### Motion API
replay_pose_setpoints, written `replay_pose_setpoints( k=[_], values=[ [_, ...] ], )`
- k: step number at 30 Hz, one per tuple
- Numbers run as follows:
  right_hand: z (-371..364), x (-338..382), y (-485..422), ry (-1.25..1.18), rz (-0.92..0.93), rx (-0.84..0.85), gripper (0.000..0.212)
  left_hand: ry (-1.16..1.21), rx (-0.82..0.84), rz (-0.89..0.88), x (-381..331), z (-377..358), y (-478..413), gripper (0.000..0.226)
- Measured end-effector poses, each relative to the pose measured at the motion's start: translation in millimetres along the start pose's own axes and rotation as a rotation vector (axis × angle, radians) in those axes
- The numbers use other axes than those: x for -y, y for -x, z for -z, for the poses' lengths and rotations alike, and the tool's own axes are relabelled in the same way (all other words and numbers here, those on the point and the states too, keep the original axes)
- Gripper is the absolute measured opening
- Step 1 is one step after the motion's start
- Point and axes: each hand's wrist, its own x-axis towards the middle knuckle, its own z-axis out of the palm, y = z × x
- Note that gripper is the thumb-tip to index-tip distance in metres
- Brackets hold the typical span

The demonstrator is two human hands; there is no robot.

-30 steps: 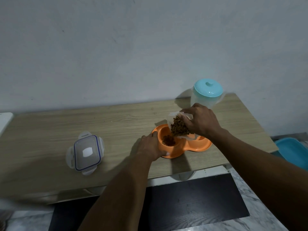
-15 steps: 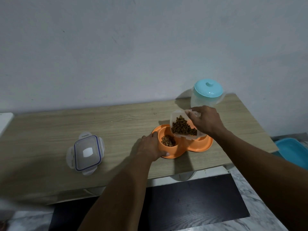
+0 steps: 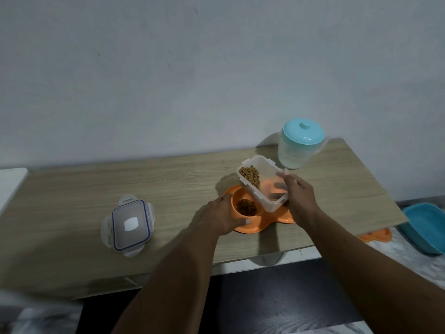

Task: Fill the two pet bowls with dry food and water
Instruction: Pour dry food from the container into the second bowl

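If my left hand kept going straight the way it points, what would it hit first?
The orange plastic double pet bowl: your left hand grips its left rim, so going on would likely just push the bowl across the table.

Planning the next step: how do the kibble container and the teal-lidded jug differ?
The kibble container is lidless and rectangular; the teal-lidded jug is round and capped. The container is held tilted by the right hand; the jug stands upright on the table, untouched. Both are translucent plastic.
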Motion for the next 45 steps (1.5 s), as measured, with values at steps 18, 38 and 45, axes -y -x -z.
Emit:
replay_pose_setpoints(
  k=[18,38,45],
  values=[
    [-142.0,-15.5,27.8,0.130,0.024,0.221,0.016,0.834,-0.354,0.261,59.1,86.4,34.5,0.021],
    [-170.4,-58.9,43.8,0.770,0.076,0.428,0.020,0.444,-0.335,0.278,138.2,60.9,41.4,0.023],
    [-173.7,-58.3,43.7,0.816,0.065,0.427,0.023,0.421,-0.352,0.277,138.9,61.7,39.6,0.028]
  ],
)
